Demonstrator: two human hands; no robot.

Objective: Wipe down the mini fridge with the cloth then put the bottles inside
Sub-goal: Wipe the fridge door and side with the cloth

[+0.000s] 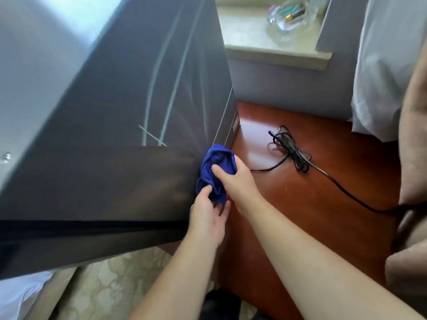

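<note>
The dark mini fridge (120,125) fills the left and middle of the view, standing on a red-brown wooden table (323,185). A bunched blue cloth (216,168) is pressed against the fridge's right edge, low down. My right hand (235,179) grips the cloth from the right, thumb on top. From below, my left hand (208,213) pinches the cloth's lower end. No bottles are in view.
A black power cord (293,153), partly bundled, lies on the table right of the fridge and trails off to the right. A glass dish (291,16) with coloured items sits on a pale ledge behind. White bedding (388,65) and a brown cushion (413,135) crowd the right side.
</note>
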